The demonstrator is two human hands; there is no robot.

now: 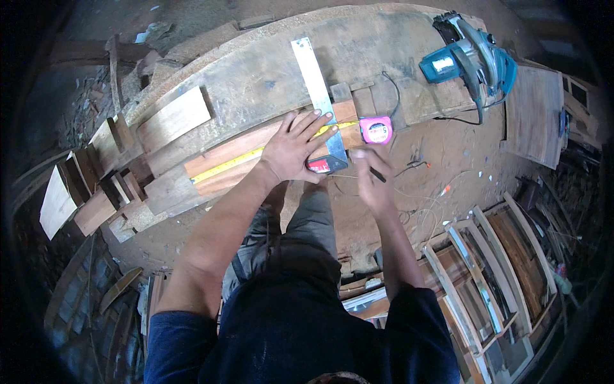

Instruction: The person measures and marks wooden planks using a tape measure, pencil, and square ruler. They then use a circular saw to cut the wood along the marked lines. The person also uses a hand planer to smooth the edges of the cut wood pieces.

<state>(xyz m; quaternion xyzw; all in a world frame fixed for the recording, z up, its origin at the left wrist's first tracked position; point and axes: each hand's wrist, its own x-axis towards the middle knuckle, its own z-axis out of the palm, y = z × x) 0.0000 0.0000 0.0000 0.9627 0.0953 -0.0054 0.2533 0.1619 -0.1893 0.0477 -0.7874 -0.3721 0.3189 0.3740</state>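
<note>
My left hand (295, 148) lies flat with fingers spread over a reddish wooden board (246, 142) and the metal square laid across it. The square's long silver blade (311, 73) points away from me; its dark stock with a red label (327, 165) sits against the board's near edge. A yellow tape blade (233, 162) runs along the board, pulled from a pink tape measure (377, 130) at the right end. Just right of the stock, my right hand (368, 182), slightly blurred, is closed around a dark pencil-like stick (378, 175).
A teal circular saw (476, 61) with a cord rests at the bench's far right. Wood offcuts (96, 185) pile up at the left, and a pale plank (176, 118) lies on the worn bench (256, 80). Wooden frames (492, 275) stand at lower right, near thin cords on the ground.
</note>
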